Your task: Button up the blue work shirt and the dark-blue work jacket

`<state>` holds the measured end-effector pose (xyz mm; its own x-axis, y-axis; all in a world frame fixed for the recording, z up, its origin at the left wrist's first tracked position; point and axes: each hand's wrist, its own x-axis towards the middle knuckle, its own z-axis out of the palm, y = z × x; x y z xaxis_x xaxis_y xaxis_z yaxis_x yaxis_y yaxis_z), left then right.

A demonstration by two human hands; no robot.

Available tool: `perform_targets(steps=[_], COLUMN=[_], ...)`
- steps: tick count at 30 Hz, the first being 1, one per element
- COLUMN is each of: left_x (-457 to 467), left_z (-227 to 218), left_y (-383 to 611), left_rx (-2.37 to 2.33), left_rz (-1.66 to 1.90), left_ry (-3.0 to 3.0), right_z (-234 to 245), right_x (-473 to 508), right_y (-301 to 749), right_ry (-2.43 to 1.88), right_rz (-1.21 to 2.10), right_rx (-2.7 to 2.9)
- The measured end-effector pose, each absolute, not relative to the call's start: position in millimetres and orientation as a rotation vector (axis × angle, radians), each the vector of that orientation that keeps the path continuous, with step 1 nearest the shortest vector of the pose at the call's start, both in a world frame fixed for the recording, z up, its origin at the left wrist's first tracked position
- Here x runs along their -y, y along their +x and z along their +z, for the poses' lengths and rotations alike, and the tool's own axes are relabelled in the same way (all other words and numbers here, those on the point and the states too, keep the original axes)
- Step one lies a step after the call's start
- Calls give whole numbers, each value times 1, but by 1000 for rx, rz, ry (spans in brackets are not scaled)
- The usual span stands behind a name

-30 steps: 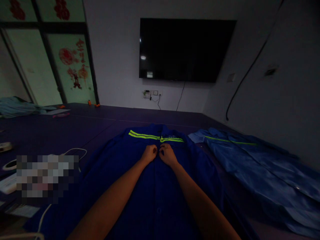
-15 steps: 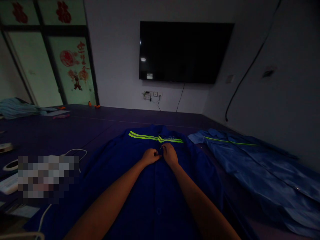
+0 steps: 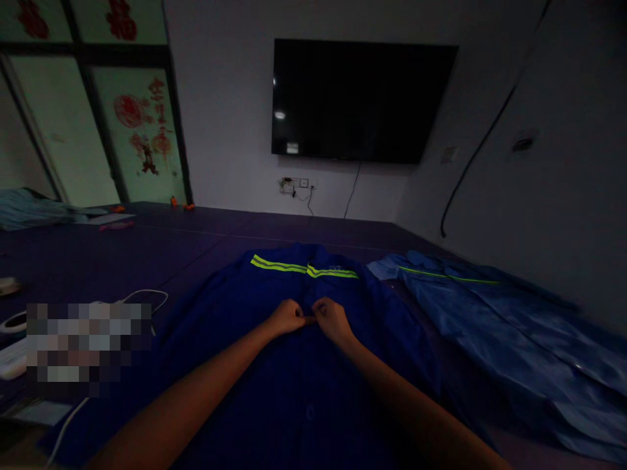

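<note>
A dark blue work jacket (image 3: 274, 290) lies spread out in front of me, collar away from me, with a yellow-green reflective stripe (image 3: 279, 265) across its chest. My left hand (image 3: 288, 316) is closed in a pinch on the jacket's front placket, below the stripe. Close beside it, my right hand (image 3: 332, 318) also pinches the placket edge. The fingertips of both hands nearly meet; any button between them is hidden. Lower on the placket, a button (image 3: 309, 411) shows faintly.
To the right lies a lighter blue garment (image 3: 490, 326) with a thin green stripe. At left are a white cable (image 3: 68, 424), a roll of tape (image 3: 14, 322) and a blurred-out patch. A striped cloth (image 3: 34, 210) lies farther back. A television (image 3: 362, 101) hangs on the wall.
Both hands have moved a little down the placket, toward me, and remain pinched close together. The jacket and the other garment have stayed in place.
</note>
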<state>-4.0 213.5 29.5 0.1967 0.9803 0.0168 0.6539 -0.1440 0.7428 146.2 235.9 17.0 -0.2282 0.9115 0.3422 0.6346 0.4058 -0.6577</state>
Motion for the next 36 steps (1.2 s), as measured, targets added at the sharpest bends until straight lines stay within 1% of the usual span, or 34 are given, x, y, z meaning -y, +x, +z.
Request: perform_targets(steps=[4, 8, 14, 18, 21, 29, 36], left_x=[-189, -174, -168, -166, -164, -165, -166], left_z=[30, 33, 38, 38, 38, 44, 44], left_y=[-5, -3, -4, -1, 2, -4, -6], left_rx=[-1523, -1545, -1505, -1441, -1428, -1357, -1322], left_rz=[621, 675, 668, 738, 760, 636, 633], left_ry=[1754, 1637, 1507, 1460, 1468, 1539, 1512], right_z=[16, 24, 33, 38, 42, 35, 31], right_x=[-211, -196, -190, -185, -182, -186, -190], right_y=[154, 160, 162, 161, 160, 160, 161], right_ry=[-1211, -1146, -1099, -1178, -1257, -1330, -1387], right_rz=[620, 651, 464, 337, 300, 435, 571], right_rx=[2092, 2187, 2402, 2448, 2418, 2351, 2308])
